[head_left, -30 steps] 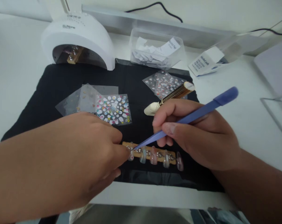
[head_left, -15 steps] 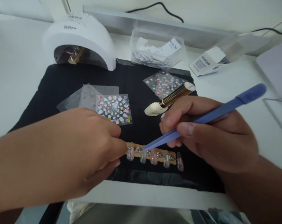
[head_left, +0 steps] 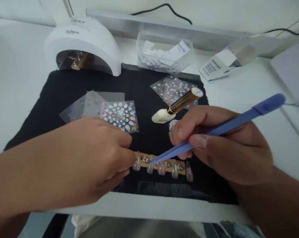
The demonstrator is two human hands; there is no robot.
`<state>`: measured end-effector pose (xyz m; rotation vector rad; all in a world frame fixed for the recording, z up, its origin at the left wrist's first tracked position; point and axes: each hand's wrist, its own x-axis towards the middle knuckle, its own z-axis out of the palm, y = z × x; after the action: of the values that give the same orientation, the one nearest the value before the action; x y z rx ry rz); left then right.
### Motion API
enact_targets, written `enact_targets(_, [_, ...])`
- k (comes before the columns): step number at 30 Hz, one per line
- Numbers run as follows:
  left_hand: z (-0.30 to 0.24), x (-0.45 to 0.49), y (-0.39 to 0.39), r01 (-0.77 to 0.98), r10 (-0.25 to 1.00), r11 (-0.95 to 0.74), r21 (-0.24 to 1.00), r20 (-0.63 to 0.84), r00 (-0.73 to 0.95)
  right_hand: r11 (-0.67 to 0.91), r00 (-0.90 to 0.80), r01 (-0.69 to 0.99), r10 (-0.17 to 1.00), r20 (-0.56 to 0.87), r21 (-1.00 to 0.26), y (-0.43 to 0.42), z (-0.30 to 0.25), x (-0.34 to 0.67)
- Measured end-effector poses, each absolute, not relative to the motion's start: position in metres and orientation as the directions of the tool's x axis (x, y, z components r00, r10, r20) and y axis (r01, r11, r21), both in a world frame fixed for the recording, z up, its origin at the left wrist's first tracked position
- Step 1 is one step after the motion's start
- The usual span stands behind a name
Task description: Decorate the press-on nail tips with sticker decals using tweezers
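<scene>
My right hand [head_left: 221, 142] is closed around blue tweezers [head_left: 228, 125], held like a pen and slanting down to the left. Their tips are over a wooden nail-tip stand [head_left: 154, 159], close to one clear nail tip [head_left: 150, 168]. Several clear and pinkish nail tips sit along this strip, the rightmost [head_left: 189, 172] at its end. My left hand [head_left: 102, 158] pinches the strip's left end, which its fingers hide. Whether the tweezers grip anything is too small to tell. A round glittery piece [head_left: 173, 124] shows beside my right fingers.
A cream bottle with a gold cap [head_left: 185, 100] lies beyond my right hand. Sticker sheets [head_left: 119, 115] rest on the black mat [head_left: 144, 89]. Behind stand a white nail lamp [head_left: 90, 36] with another stand inside, a clear box [head_left: 165, 67] of alcohol pads and a carton [head_left: 218, 66].
The tweezer tips have moved slightly left and down over the stand. More of the glittery piece shows beside my right fingers. My left hand stays at the strip's end.
</scene>
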<state>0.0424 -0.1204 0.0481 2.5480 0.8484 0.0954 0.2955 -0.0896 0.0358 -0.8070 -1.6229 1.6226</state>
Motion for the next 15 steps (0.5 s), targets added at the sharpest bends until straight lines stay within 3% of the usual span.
enact_targets(15, [0.0487,0.0442,-0.1193,0.552,0.578,-0.703,0.448,-0.093,0.811,0.041,-0.58,-0.054,0.812,0.065,-0.998,-0.0871,0.0361,0.2967])
